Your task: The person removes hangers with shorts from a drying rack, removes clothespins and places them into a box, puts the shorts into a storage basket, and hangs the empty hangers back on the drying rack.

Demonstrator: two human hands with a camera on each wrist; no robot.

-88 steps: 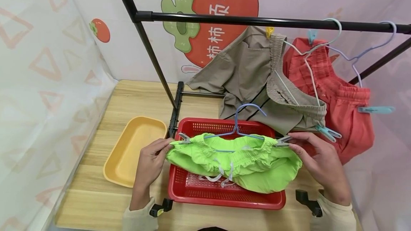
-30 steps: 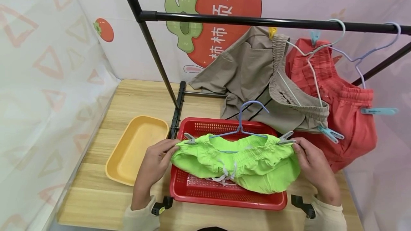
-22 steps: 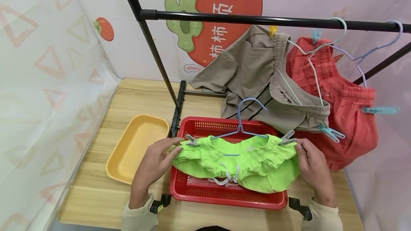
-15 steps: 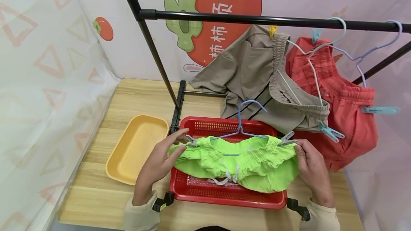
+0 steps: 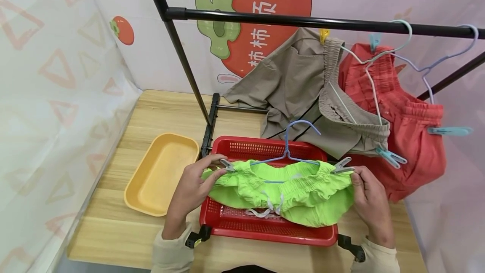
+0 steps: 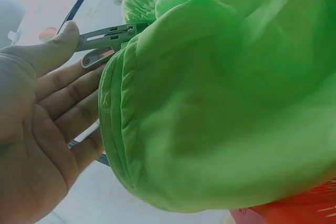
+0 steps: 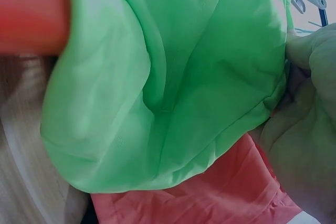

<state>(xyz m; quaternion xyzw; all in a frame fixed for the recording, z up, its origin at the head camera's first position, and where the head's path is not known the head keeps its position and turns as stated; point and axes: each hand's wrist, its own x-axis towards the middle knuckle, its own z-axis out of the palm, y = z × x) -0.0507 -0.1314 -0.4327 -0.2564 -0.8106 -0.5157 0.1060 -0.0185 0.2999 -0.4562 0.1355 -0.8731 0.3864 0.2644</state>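
Neon green shorts point(image 5: 322, 205) with white drawstrings hang spread between my hands, over the red basket point(image 5: 265, 234). A blue hanger point(image 5: 286, 143) sits in the waistband, its hook pointing up. Grey clothespins clip both ends of the waistband. My left hand point(image 5: 191, 186) pinches the left clothespin point(image 6: 113, 39) by its handles, thumb on the upper one, the other fingers spread behind the fabric. With thumb and index finger my right hand point(image 5: 372, 199) pinches the waistband's right corner, just beside the right clothespin point(image 5: 342, 165).
A black rack bar point(image 5: 265, 18) crosses behind. From it, on hangers with clothespins, hang taupe shorts point(image 5: 291, 68) and red shorts point(image 5: 414, 151) at the right. A yellow tray point(image 5: 161, 176) lies left of the basket on the wooden table point(image 5: 110, 226).
My left hand has let go of the waistband's left corner, opened, and moved up and right onto the left clothespin. The right hand keeps its pinch on the right corner.
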